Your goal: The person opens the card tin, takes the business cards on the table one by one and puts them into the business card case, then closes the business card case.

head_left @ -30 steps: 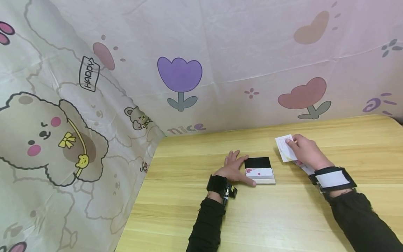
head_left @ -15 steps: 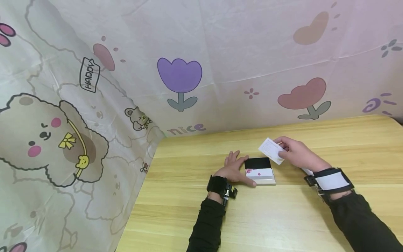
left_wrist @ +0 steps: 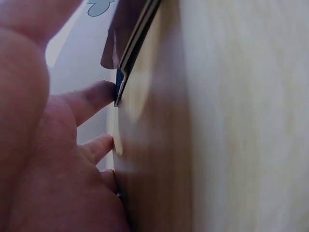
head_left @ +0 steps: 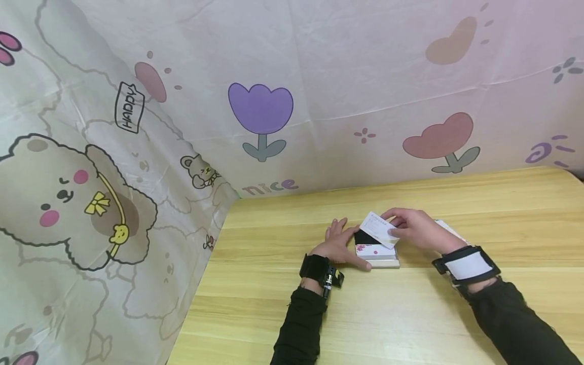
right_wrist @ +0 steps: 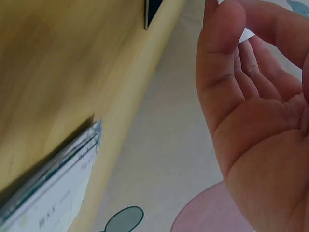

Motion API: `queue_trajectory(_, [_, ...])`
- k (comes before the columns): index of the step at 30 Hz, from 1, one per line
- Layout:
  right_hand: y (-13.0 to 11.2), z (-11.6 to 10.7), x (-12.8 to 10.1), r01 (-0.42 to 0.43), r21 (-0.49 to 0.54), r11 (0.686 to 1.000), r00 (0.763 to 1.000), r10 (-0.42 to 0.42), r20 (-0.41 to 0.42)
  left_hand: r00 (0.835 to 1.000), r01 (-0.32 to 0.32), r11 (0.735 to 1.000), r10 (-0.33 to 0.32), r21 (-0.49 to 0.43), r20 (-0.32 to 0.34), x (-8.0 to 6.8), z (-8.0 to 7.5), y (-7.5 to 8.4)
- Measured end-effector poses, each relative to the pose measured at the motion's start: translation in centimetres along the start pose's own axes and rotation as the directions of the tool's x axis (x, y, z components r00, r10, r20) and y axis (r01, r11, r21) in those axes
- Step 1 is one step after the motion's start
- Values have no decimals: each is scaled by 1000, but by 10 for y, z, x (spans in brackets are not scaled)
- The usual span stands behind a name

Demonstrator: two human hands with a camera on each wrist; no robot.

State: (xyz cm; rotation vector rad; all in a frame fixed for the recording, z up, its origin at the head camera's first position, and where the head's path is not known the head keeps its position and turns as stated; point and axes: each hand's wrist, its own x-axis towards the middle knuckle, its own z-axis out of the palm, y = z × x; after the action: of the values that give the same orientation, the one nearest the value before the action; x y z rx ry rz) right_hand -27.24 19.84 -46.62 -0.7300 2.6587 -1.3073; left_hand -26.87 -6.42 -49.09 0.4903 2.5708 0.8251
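Observation:
A flat card case (head_left: 384,263) lies on the table, its black inner lid showing at the back and white cards with a pink floral print (head_left: 385,250) in the front part. My left hand (head_left: 335,247) rests at the case's left side with fingers spread, thumb along the front corner and index finger at the back corner. In the left wrist view, the index finger (left_wrist: 96,96) meets the case's edge. Thumb and fingers of my right hand (head_left: 417,229) pinch a white printed card (head_left: 377,228), tilted over the case's black part. In the right wrist view, that hand (right_wrist: 260,111) hides most of the card.
A small stack of printed cards (right_wrist: 53,203) lies on the table below the right hand; in the head view only an edge of the stack (head_left: 450,229) shows behind the wrist. A printed cloth (head_left: 319,101) hangs along the table's back and left edges.
My right hand has moved left with the card, from beside the case to over its black part, turning the card on the way. The left hand and case have stayed in place.

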Motion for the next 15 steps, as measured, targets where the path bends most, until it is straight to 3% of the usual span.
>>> queue_trajectory(15, [0,14,3,27,-122,992,997,-17,79,1000,0,1000,0,-7,6,1,0,0])
